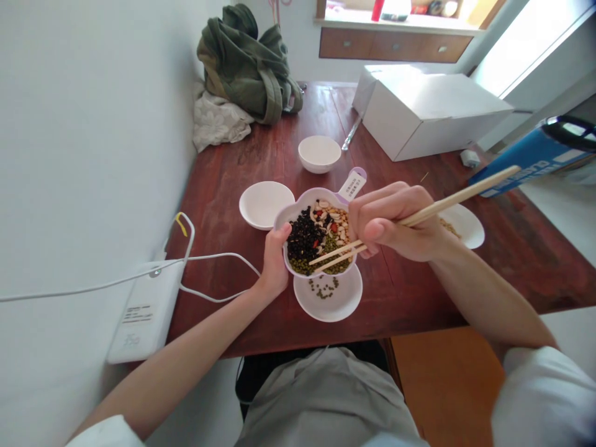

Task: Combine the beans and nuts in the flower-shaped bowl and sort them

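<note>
Over green beans [300, 267], wooden chopsticks [460, 196].

Seemingly a home: wooden table [386, 288], drawers [395, 45] (green bag [246, 65] too).

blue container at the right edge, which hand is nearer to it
Right. The right hand, holding the chopsticks, is left of the blue container in the picture. The left hand is farther left, gripping the left side of the flower-shaped dish.
</note>
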Available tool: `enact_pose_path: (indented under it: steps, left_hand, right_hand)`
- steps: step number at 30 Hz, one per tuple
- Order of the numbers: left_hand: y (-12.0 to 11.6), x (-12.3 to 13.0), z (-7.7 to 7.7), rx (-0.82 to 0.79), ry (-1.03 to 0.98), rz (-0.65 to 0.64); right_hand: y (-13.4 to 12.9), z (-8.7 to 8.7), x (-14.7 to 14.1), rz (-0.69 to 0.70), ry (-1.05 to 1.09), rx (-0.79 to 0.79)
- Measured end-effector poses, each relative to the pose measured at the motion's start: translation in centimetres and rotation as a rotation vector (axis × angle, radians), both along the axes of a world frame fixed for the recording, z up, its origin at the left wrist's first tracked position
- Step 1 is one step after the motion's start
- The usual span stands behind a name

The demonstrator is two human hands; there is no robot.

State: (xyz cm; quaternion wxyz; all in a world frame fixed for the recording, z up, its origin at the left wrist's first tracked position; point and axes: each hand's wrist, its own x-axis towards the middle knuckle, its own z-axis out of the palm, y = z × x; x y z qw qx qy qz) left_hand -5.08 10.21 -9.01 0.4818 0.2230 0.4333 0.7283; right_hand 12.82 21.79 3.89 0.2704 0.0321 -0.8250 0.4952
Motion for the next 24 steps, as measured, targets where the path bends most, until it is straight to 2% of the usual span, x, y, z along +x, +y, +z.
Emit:
enact_pose_path:
  steps: [4,9,18,24]
  left_hand:
    - [0.0,-0.2,-0.1,0.008,0.027,0.006]
    - [-0.1,-0.3,-0.4,0.019,0.024,-0.036]
    - [-0.1,0.0,0.1,0.045,-0.023,-0.051]
    - [-0.1,-0.2,-0.3,0.058,-0.026,-0.07]
  right_hand:
    - [0.5,-0.4,-1.5,0.045,-0.036,-0.072]
    - [0.6,-1.0,-1.3,0.077,-0.073,-0.131]
    - [0.7,-1.8,-1.7,0.085,-0.071,-0.229]
    - [1.1,-1.6,-1.5,0.108,-0.124,-0.236]
